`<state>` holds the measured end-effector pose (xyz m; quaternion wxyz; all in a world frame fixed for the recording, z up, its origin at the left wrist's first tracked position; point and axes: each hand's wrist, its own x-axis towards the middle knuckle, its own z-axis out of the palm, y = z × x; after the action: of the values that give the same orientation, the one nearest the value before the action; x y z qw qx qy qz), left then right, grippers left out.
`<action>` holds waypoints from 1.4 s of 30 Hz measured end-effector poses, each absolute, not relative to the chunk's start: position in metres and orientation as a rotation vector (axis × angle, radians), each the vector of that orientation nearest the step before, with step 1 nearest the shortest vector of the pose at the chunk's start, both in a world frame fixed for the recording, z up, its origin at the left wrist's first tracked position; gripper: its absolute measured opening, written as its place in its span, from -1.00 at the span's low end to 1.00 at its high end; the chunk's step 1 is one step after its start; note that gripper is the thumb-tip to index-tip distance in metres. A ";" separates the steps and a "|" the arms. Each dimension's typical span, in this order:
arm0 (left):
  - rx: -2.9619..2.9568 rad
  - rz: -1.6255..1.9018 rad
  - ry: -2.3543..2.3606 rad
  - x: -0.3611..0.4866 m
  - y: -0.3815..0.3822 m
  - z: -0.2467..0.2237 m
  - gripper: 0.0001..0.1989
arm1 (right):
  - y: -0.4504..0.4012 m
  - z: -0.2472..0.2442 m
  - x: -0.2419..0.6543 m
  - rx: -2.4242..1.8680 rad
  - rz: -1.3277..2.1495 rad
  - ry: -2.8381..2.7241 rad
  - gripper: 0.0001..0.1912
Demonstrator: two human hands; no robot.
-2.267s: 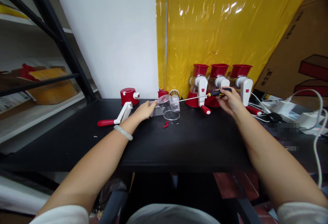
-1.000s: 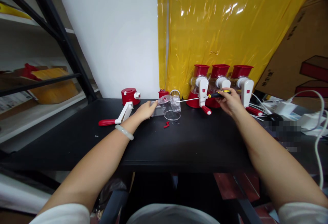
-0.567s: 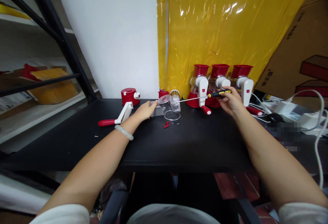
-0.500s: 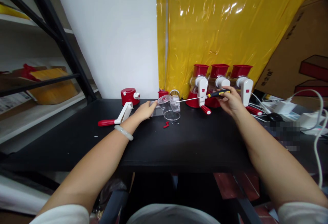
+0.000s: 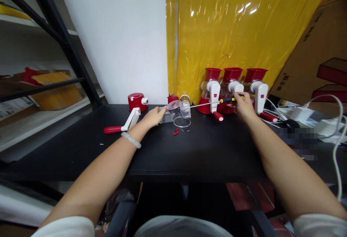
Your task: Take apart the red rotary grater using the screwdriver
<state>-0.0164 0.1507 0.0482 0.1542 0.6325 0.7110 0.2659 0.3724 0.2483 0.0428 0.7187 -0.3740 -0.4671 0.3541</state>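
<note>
A clear plastic housing (image 5: 177, 116) lies on its side on the black table, with my left hand (image 5: 155, 117) closed on its left end. My right hand (image 5: 244, 105) grips the yellow-and-black handle of a long screwdriver (image 5: 203, 104). The shaft points left, and its tip reaches the right side of the clear housing; the exact contact point is too small to tell. Just in front of the housing lie a small red part (image 5: 176, 132) and tiny metal pieces (image 5: 185, 130).
Left of my left hand stand a red base part (image 5: 136, 102) and a white crank with red handle (image 5: 131, 119). Three red-and-white grinders (image 5: 213, 92) stand at the back right. White cables and adapters (image 5: 300, 112) lie at the far right. A shelf rises at left.
The fingers of my right hand have shifted and turned round the screwdriver handle, the hand moving slightly right. My left hand and the clear housing have stayed in place.
</note>
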 end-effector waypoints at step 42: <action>1.797 0.811 2.044 -0.014 0.148 0.049 -0.37 | 0.232 0.052 0.364 -0.685 0.886 -1.026 -0.63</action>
<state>-0.0141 0.1482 0.0490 0.1501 0.6257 0.7116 0.2823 0.3642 0.2324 0.0522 0.7254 -0.3106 -0.4650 0.4015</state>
